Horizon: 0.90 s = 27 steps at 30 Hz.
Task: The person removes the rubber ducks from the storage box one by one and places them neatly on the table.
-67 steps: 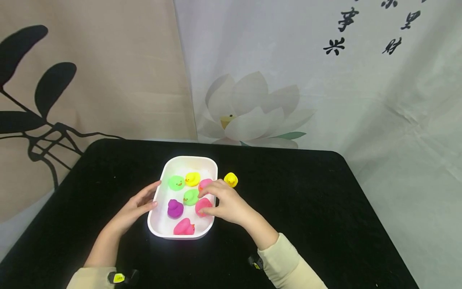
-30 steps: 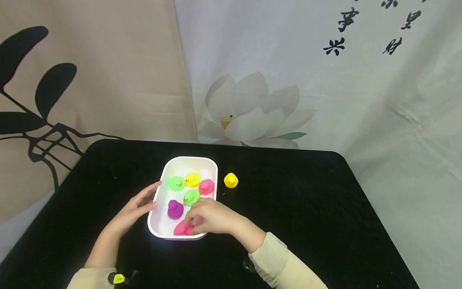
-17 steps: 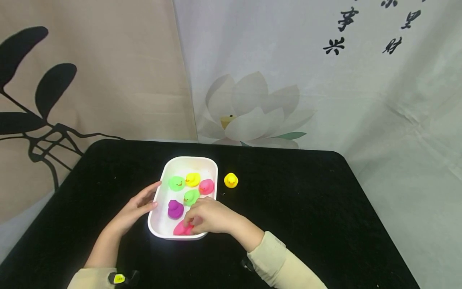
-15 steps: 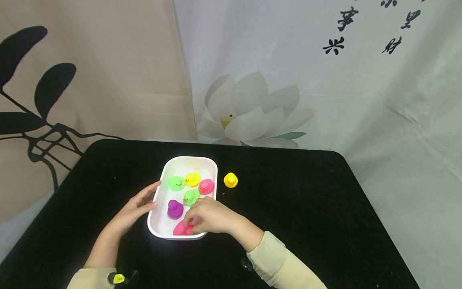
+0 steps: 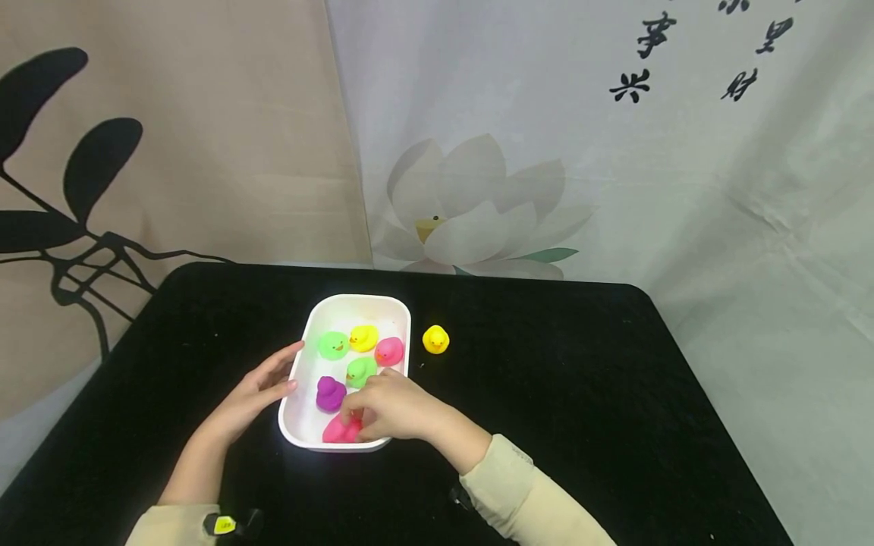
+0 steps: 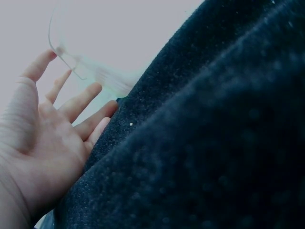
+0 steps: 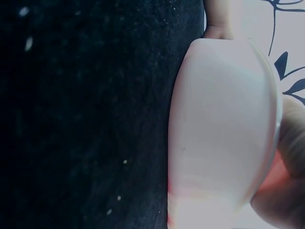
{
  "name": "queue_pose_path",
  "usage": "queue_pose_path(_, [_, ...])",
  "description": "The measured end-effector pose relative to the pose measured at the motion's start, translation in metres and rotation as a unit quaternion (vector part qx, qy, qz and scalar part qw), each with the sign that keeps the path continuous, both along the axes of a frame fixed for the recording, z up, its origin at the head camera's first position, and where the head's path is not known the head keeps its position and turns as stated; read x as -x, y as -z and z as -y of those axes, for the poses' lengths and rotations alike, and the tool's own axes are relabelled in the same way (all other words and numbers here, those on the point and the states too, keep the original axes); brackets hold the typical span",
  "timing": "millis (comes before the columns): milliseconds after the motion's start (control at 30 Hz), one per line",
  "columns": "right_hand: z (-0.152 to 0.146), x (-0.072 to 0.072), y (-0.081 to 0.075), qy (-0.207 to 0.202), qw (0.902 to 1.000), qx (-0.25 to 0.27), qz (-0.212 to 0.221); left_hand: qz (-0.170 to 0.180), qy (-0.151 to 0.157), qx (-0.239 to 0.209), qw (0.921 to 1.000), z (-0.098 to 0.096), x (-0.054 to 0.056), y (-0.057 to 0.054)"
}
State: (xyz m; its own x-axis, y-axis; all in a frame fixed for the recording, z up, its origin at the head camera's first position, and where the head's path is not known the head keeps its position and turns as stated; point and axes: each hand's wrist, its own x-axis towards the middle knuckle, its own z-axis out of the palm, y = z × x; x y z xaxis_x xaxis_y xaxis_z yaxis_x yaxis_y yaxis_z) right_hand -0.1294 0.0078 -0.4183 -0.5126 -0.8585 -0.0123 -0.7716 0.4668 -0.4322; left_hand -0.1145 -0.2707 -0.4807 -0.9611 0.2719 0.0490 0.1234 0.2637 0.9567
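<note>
A white tray (image 5: 353, 305) on the black cloth holds several small rubber ducks. My right hand (image 5: 392, 406) reaches into its near right part, thumb and fingers curled about a pink rubber duck (image 5: 339, 430). Pink also shows behind the tray's wall (image 7: 219, 114) in the right wrist view, beside my fingers. My left hand (image 5: 256, 390) touches the tray's left rim with relaxed, spread fingers, palm (image 6: 52, 148) bare in the left wrist view. Near the right hand lie a purple duck (image 5: 331, 394) and a green duck (image 5: 359, 372). Another pink duck seen earlier there is hidden from the head view.
Farther back in the tray are a second green duck (image 5: 333, 346), a yellow duck (image 5: 364, 338) and a pink duck (image 5: 389, 352). Outside, right of the tray, another yellow duck (image 5: 435, 340) stands on the black table (image 5: 580, 379). A printed curtain (image 5: 478, 91) hangs behind.
My right hand has come from the tray's right side to the pink duck at the near end. Lately hand and duck have shifted slightly left together. The left hand has stayed put.
</note>
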Motion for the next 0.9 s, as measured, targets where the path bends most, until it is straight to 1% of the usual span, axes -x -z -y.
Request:
queue_pose_path(233, [0.008, -0.002, -0.002, 0.011, 0.999, -0.031, -0.029, -0.001, 0.002, -0.007, 1.0, 0.001, 0.0, 0.002])
queue_pose_path(500, [0.017, -0.003, 0.001, 0.026, 0.9977, -0.036, -0.051, -0.003, 0.008, -0.014, 0.9999, 0.002, 0.001, 0.005])
queue_pose_path(667, [0.021, -0.004, 0.003, 0.042, 0.997, -0.041, -0.051, -0.007, 0.016, -0.015, 0.9997, 0.002, 0.001, 0.005])
queue_pose_path(900, [0.022, -0.004, 0.003, 0.056, 0.9973, -0.03, -0.037, -0.008, 0.008, -0.01, 0.9999, 0.003, 0.001, 0.005])
